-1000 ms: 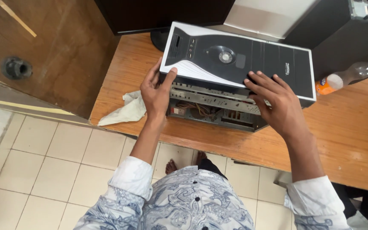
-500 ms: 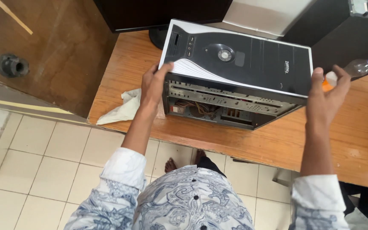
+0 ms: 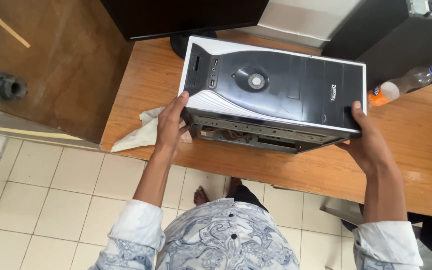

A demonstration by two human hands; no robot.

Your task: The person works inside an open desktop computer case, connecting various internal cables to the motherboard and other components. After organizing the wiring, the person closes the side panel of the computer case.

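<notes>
A desktop computer case (image 3: 276,90) with a black and white front panel lies on a wooden table (image 3: 416,150), its open side turned toward me so the metal frame and wires show. My left hand (image 3: 170,122) grips the case's left end at the white lower corner. My right hand (image 3: 368,142) holds the right end, thumb over the black panel's corner. Both arms wear rolled patterned sleeves.
A crumpled white cloth (image 3: 143,132) lies on the table by my left hand. A monitor (image 3: 186,17) on a round stand sits behind the case. A plastic bottle (image 3: 401,85) with an orange label lies at the right, near a second dark case (image 3: 391,40). Tiled floor lies below.
My right hand moved from the case's top to its right end and now grips it. The case has tilted so its front panel faces up more. My left hand stays on the left end.
</notes>
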